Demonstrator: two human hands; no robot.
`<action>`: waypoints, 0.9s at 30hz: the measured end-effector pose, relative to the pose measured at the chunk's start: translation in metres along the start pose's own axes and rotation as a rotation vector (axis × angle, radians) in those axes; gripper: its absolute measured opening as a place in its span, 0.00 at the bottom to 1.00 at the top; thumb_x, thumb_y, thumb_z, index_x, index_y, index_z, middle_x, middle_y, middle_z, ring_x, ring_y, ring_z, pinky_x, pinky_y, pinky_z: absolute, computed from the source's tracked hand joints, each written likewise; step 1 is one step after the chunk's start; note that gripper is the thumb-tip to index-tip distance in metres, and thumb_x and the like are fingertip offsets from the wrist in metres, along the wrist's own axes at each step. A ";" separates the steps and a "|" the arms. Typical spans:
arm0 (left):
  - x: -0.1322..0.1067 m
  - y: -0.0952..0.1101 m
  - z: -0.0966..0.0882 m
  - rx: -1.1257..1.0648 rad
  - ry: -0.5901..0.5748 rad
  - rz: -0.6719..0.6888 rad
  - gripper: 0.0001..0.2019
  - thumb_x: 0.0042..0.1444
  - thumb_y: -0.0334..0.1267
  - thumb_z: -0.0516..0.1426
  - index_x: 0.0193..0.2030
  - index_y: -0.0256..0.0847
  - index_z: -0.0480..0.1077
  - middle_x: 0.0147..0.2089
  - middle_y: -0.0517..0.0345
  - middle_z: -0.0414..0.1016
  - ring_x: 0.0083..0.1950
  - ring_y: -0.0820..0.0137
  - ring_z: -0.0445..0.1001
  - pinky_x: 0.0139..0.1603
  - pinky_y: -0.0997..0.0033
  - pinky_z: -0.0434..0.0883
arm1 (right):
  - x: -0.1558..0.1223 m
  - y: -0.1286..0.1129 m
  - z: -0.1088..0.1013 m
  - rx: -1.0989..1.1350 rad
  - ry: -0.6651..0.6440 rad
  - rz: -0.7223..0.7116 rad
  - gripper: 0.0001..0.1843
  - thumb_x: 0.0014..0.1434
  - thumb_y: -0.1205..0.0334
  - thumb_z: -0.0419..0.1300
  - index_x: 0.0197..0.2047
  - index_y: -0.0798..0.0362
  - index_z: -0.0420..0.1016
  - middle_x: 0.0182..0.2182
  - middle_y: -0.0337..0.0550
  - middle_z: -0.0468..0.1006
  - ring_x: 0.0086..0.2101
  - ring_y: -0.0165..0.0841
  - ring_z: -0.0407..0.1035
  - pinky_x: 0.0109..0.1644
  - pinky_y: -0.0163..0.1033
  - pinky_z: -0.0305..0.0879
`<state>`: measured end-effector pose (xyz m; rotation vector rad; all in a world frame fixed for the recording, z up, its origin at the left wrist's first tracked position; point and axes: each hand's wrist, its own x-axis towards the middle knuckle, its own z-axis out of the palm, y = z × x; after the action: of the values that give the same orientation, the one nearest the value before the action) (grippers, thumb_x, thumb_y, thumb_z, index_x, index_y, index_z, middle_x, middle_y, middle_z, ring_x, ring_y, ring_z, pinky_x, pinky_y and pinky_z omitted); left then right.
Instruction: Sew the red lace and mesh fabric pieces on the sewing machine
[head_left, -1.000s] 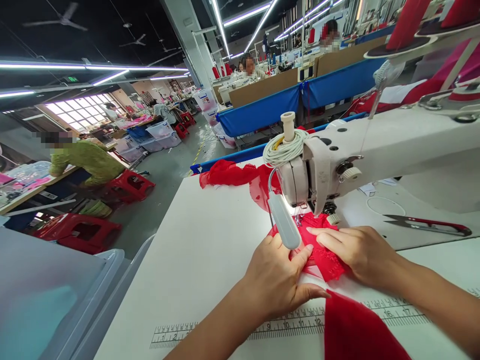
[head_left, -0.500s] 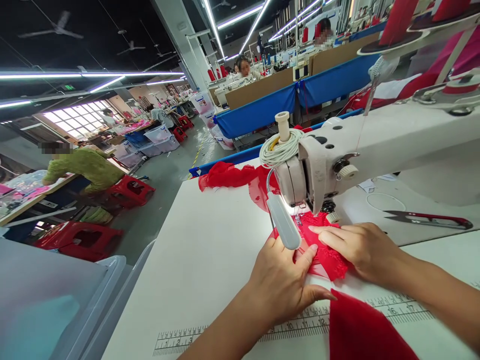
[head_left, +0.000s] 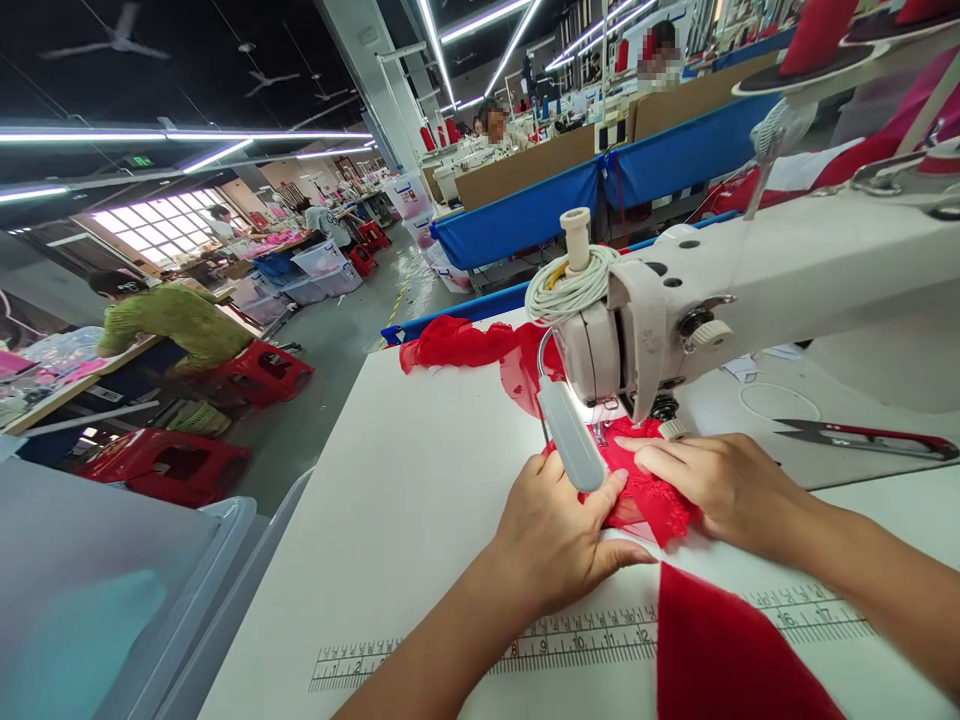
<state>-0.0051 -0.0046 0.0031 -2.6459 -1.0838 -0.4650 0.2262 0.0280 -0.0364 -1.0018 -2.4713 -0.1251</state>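
My spread left hand point(head_left: 551, 535) and right hand point(head_left: 724, 490) are pinning red fabric point(head_left: 651, 500), running toward the far edge of the tabletop point(head_left: 412, 480).

Dark ceiling point(head_left: 172, 85), glowing tube lights point(head_left: 82, 136); bright gridded window point(head_left: 161, 225) at left; grey floor point(head_left: 322, 345); red stools point(head_left: 135, 457).

The red fabric point(head_left: 660, 512) looks like thin, sheer cloth with a rough, lacy edge, while the red panel point(head_left: 727, 650) is matt, denser cloth. The sewing machine point(head_left: 795, 285) has a smooth, faintly glossy casing; the surface point(head_left: 405, 480) is smooth, the stool point(head_left: 161, 462) shiny plastic.
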 end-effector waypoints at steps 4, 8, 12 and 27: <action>0.000 -0.002 0.002 -0.002 0.019 0.005 0.37 0.65 0.65 0.35 0.56 0.42 0.74 0.47 0.43 0.77 0.42 0.59 0.72 0.43 0.61 0.68 | 0.001 0.001 -0.001 0.008 -0.046 0.048 0.19 0.43 0.73 0.54 0.40 0.49 0.70 0.24 0.35 0.75 0.22 0.33 0.65 0.25 0.39 0.42; 0.002 0.000 0.002 0.011 -0.014 0.010 0.41 0.64 0.66 0.32 0.56 0.38 0.74 0.48 0.42 0.76 0.42 0.59 0.73 0.42 0.60 0.69 | 0.000 0.003 0.002 0.001 -0.022 0.052 0.19 0.48 0.71 0.55 0.43 0.48 0.72 0.26 0.36 0.77 0.23 0.32 0.65 0.26 0.38 0.45; 0.003 0.007 0.002 0.023 -0.013 0.008 0.45 0.63 0.67 0.30 0.52 0.32 0.74 0.46 0.41 0.77 0.38 0.60 0.73 0.40 0.60 0.68 | 0.000 0.004 0.003 -0.011 0.015 0.051 0.20 0.49 0.71 0.54 0.45 0.48 0.73 0.26 0.36 0.77 0.22 0.31 0.65 0.25 0.38 0.46; 0.002 0.009 0.004 0.054 -0.018 0.015 0.44 0.61 0.70 0.33 0.53 0.35 0.74 0.44 0.42 0.77 0.42 0.57 0.74 0.44 0.59 0.65 | 0.010 -0.002 -0.012 -0.034 0.015 0.013 0.09 0.48 0.71 0.54 0.34 0.50 0.69 0.16 0.33 0.68 0.18 0.31 0.61 0.22 0.37 0.41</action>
<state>0.0030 -0.0085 -0.0006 -2.6143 -1.0661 -0.4038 0.2231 0.0299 -0.0204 -1.0266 -2.4565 -0.1699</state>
